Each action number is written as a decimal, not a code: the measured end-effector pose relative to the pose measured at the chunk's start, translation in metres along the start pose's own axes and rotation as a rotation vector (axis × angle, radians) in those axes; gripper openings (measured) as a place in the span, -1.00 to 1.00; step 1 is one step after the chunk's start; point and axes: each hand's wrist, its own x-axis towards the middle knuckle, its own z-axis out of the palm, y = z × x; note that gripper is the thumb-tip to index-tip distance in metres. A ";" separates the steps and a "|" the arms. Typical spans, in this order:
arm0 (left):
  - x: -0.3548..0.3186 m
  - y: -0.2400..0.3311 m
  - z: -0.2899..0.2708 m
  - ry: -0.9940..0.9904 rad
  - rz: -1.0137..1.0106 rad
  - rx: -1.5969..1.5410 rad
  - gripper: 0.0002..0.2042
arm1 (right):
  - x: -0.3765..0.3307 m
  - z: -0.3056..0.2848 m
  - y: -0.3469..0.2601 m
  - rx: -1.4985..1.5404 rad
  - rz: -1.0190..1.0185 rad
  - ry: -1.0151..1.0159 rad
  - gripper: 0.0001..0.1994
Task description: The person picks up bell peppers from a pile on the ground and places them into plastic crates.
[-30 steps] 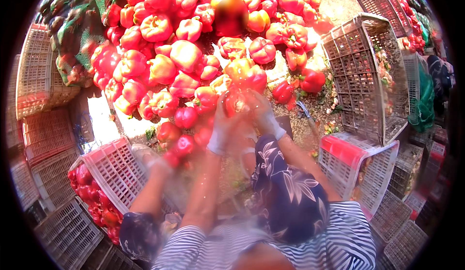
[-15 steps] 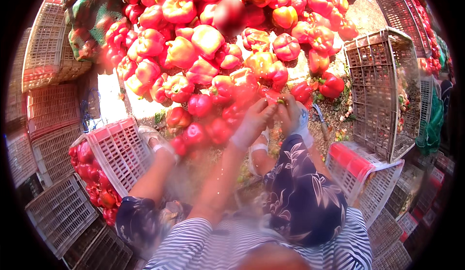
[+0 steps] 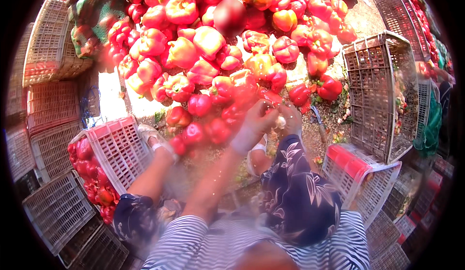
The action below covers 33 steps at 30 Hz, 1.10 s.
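My left hand [image 3: 254, 125] and my right hand [image 3: 291, 118] meet in front of the near edge of a heap of bell peppers [image 3: 193, 50]. The left fingers are closed at a red bell pepper [image 3: 269, 96] just beyond the fingertips. Between the two hands shows a small pale lump, which looks like a pepper's seed core [image 3: 281, 122]. My right fingers are curled beside it, and their grip is partly hidden. Two whole red bell peppers [image 3: 330, 87] lie right of my hands. A knife [image 3: 319, 124] with a brown handle lies on the ground beside them.
At my left stands a tilted crate [image 3: 118, 146], with red peppers [image 3: 92, 173] behind it. A large grey crate [image 3: 370, 96] stands at the right, near a white and red crate [image 3: 361, 175]. Stacked crates [image 3: 58, 212] line the left, below a green net sack [image 3: 89, 21].
My hands have drawn slightly nearer to me. The pale core now shows between them, where a green stem showed at the fingertips before. The right hand has turned.
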 end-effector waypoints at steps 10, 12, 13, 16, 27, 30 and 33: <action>0.003 0.023 -0.030 0.368 0.326 0.585 -0.80 | 0.050 -0.041 -0.076 -0.178 -0.311 0.270 -0.76; 0.017 0.039 -0.070 0.430 0.371 0.566 -0.80 | 0.043 -0.060 -0.129 -0.357 -0.586 0.377 -0.73; 0.029 0.037 -0.091 0.480 0.432 0.681 -0.79 | 0.048 -0.082 -0.150 -0.422 -0.673 0.450 -0.73; 0.042 0.049 -0.116 0.471 0.584 0.726 -0.68 | 0.078 -0.180 -0.200 -0.672 -0.885 0.689 -0.72; 0.019 -0.101 -0.121 0.309 0.233 1.851 -0.30 | 0.134 -0.412 -0.206 -1.590 -0.516 0.914 -0.49; 0.034 -0.099 -0.116 0.305 0.029 1.643 -0.24 | 0.087 -0.235 -0.171 -1.314 -0.866 0.511 -0.64; 0.023 -0.063 -0.103 0.290 -0.061 1.281 -0.21 | 0.030 -0.120 -0.113 -1.126 -0.620 -0.010 -0.67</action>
